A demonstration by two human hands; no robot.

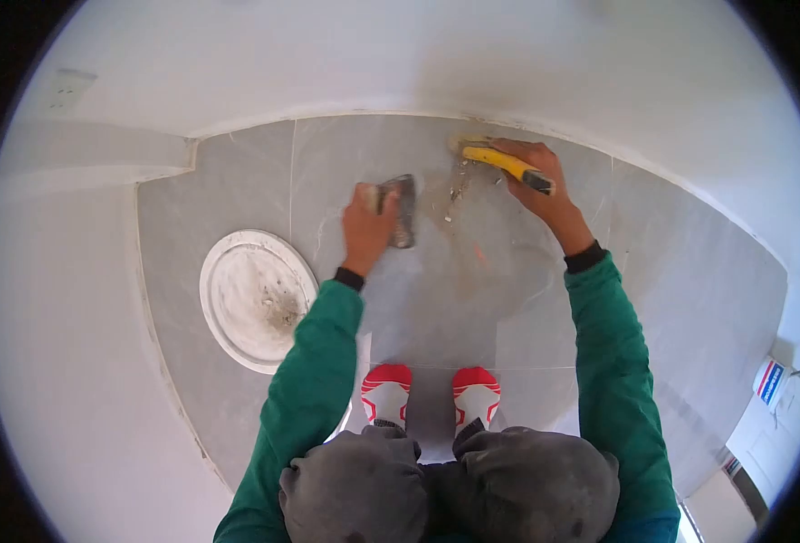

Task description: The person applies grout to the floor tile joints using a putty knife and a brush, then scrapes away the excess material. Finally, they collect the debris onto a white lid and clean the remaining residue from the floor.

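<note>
The left hand (366, 231) grips a grey scraper (403, 210), whose blade lies flat on the grey floor tile (472, 317), at the hand's 1 o'clock. The right hand (534, 172) is closed around a yellow-handled tool (507, 166) pointing to its 10 o'clock, near the wall edge. Debris (455, 195) lies between the hands. A white round lid (257, 299) sits at the left hand's 8 o'clock.

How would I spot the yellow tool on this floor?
Find the grey tiled floor where it meets the white wall. Near that edge, the right hand grips the yellow-handled tool with a black end. It is the only yellow thing; the left hand holds a dull grey scraper.
</note>
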